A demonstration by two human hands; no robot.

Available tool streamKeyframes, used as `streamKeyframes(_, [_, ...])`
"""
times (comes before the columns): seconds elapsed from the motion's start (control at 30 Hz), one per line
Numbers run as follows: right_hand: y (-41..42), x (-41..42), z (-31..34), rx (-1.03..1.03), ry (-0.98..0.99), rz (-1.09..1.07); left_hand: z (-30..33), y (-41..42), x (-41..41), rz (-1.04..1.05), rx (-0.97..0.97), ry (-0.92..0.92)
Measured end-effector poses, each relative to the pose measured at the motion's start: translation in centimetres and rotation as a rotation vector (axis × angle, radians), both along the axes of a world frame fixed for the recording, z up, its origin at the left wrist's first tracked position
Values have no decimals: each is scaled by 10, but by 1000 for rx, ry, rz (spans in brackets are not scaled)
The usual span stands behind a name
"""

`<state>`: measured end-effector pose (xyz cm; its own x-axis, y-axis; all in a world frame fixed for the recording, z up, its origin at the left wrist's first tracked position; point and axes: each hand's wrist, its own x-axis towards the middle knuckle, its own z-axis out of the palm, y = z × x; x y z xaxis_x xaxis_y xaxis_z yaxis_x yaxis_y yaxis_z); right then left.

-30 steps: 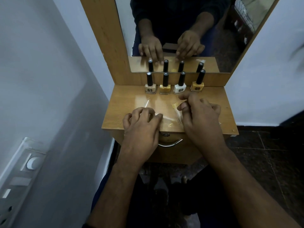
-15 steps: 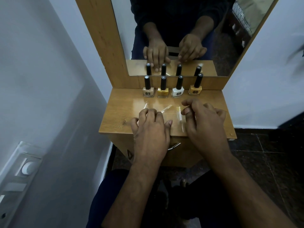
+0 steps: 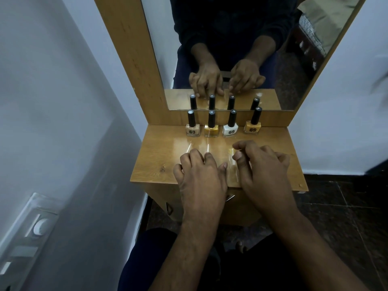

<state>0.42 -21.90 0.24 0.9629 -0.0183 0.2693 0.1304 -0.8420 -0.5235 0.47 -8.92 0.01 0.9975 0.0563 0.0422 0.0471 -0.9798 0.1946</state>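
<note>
As our left hand (image 3: 199,177) presses bent fingertips onto the clear plastic sheet (image 3: 218,150), the sheet lies flat between both hands, its near part hidden beneath them. Our right hand (image 3: 264,171) curls at its right edge, thumb and forefinger apart; we cannot tell whether they pinch it. A second ago the left fingers were bunched tighter. Four nail polish bottles (image 3: 211,127) line the wooden table (image 3: 159,156) just beyond, below the mirror (image 3: 231,38).

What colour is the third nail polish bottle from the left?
White glass nail polish bottle with a tall black cap; shows best in the head view.
</note>
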Motion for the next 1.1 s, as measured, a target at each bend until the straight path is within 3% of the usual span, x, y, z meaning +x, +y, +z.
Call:
streamKeyframes(0.6, [0, 0, 0, -24, 7, 17, -9, 8, -3, -8, -85, -140])
streamKeyframes(0.83, [-15, 1, 2, 99, -46, -70, -14, 13, -7, -138, -222, -335])
streamKeyframes(0.97, [-13, -4, 2, 95, -3, 67, -18, 12, -12, -271, -281, -312])
streamKeyframes(1.1, [-9, -8, -3, -33, 52, 136, -23, 13, -11, -265, -367, -336])
